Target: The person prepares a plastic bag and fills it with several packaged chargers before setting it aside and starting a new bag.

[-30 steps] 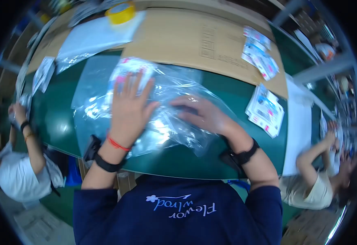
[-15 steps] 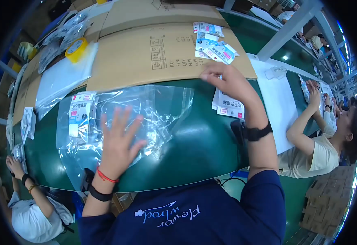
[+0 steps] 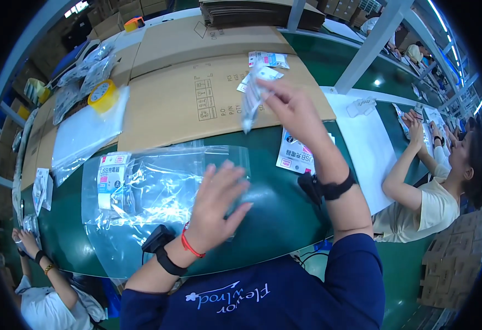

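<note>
My right hand (image 3: 293, 107) pinches a small white-and-blue retail packet (image 3: 250, 107), blurred by motion, above the front of the flattened cardboard carton (image 3: 164, 99). My left hand (image 3: 218, 206), fingers spread and holding nothing, hovers over the right end of a large clear plastic bag (image 3: 169, 170). Toward the bag's left end lies another such packet (image 3: 111, 181), apparently inside it. More packets (image 3: 268, 59) rest on the carton beyond my right hand. Beside my right forearm, a few others (image 3: 295, 151) lie on the green table (image 3: 263, 220), partly hidden by the arm.
A yellow tape roll (image 3: 102, 96) sits on a stack of clear bags (image 3: 89, 129) at left, near filled bags (image 3: 89, 71). A loose packet (image 3: 42, 190) lies at the left edge. Co-workers sit on both sides. A metal post (image 3: 365, 47) stands at far right.
My right hand has picked up a packet from the carton and moved slightly left and nearer. My left hand has swung right across the bag. The view has shifted a little.
</note>
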Demonstrator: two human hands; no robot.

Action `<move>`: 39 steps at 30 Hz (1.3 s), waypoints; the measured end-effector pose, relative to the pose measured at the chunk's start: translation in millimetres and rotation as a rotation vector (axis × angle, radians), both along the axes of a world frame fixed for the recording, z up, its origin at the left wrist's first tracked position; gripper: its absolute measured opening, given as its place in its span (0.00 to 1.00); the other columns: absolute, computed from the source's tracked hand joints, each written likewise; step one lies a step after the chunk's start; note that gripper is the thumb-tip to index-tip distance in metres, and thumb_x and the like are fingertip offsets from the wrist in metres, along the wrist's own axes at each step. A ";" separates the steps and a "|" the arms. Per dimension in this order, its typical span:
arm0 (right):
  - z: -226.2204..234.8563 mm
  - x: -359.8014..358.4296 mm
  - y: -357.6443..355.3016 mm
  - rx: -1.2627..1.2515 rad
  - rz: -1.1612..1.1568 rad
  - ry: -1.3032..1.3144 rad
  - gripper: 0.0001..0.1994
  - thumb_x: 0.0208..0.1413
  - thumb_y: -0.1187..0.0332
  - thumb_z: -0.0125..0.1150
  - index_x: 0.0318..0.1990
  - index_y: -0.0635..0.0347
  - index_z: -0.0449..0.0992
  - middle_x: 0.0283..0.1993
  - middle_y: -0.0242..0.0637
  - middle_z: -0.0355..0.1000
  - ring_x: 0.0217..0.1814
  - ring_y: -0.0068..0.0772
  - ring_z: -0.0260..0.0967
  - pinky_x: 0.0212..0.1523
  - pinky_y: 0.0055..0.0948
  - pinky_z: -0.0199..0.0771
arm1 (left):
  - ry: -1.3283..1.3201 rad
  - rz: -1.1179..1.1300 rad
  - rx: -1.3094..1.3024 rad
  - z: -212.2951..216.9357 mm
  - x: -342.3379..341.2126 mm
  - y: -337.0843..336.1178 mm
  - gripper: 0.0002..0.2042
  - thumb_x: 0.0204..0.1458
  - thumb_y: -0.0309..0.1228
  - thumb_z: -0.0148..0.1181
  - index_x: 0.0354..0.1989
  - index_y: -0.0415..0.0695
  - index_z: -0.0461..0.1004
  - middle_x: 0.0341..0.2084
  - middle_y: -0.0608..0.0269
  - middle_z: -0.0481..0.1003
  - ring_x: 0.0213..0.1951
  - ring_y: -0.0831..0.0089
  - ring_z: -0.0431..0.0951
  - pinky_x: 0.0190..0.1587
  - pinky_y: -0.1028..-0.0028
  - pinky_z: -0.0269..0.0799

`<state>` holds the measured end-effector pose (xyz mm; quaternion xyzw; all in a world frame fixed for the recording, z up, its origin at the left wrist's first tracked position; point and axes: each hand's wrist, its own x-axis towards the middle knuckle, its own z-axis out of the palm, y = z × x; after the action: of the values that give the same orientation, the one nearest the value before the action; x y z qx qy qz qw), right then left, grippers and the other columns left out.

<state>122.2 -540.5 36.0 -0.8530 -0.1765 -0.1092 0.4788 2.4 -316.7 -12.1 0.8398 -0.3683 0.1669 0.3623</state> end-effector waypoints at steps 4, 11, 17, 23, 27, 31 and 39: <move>21.4 -50.2 41.5 0.153 0.285 0.159 0.17 0.58 0.72 0.54 0.55 0.60 0.71 0.48 0.39 0.73 0.48 0.24 0.69 0.50 0.24 0.67 | -0.005 0.248 -0.338 8.1 12.7 -0.7 0.24 0.52 0.28 0.58 0.57 0.38 0.63 0.55 0.49 0.66 0.59 0.55 0.64 0.63 0.58 0.52; 10.9 -3.0 52.8 -0.077 0.275 -0.166 0.21 0.57 0.64 0.56 0.57 0.58 0.68 0.57 0.49 0.66 0.59 0.46 0.64 0.57 0.35 0.65 | 0.681 0.169 -1.209 -29.8 22.2 16.9 0.18 0.58 0.25 0.50 0.57 0.38 0.60 0.50 0.58 0.69 0.51 0.71 0.70 0.54 0.70 0.65; -50.5 82.9 16.3 -0.922 -0.002 0.442 0.30 0.56 0.50 0.54 0.56 0.70 0.66 0.59 0.59 0.61 0.62 0.54 0.60 0.61 0.40 0.60 | 0.894 0.097 -1.455 -44.6 25.1 3.3 0.14 0.59 0.26 0.49 0.53 0.39 0.63 0.49 0.59 0.70 0.49 0.74 0.71 0.53 0.71 0.67; -55.9 92.3 42.7 -0.562 0.149 0.018 0.22 0.55 0.64 0.57 0.55 0.65 0.67 0.60 0.52 0.62 0.60 0.52 0.62 0.59 0.39 0.63 | 1.000 0.149 -1.295 -51.5 24.9 3.4 0.14 0.59 0.27 0.50 0.53 0.40 0.63 0.48 0.60 0.71 0.48 0.74 0.72 0.51 0.70 0.68; -29.9 115.8 28.2 -0.962 -0.078 -0.012 0.26 0.46 0.82 0.57 0.55 0.54 0.70 0.60 0.44 0.64 0.59 0.47 0.63 0.56 0.38 0.67 | 1.012 0.175 -1.279 -52.1 22.3 2.5 0.14 0.60 0.30 0.50 0.53 0.40 0.64 0.47 0.60 0.71 0.48 0.74 0.72 0.51 0.70 0.69; -39.8 122.4 0.7 -1.113 0.095 -0.016 0.24 0.47 0.76 0.60 0.55 0.51 0.71 0.57 0.47 0.66 0.57 0.48 0.65 0.56 0.37 0.67 | 1.021 0.153 -1.336 -45.6 26.1 0.3 0.15 0.61 0.33 0.47 0.54 0.40 0.63 0.47 0.60 0.71 0.48 0.70 0.73 0.49 0.67 0.72; -47.5 57.1 11.0 -0.943 0.109 -0.121 0.28 0.44 0.62 0.66 0.55 0.57 0.70 0.52 0.51 0.68 0.53 0.49 0.66 0.55 0.38 0.66 | 0.870 0.176 -1.420 -37.0 25.3 7.1 0.18 0.63 0.40 0.44 0.54 0.40 0.64 0.47 0.60 0.72 0.48 0.70 0.74 0.50 0.70 0.69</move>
<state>179.3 -529.5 -11.5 -0.9589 -0.2786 -0.0415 0.0336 27.7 -309.6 -49.1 0.4271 0.0639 0.0478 0.9007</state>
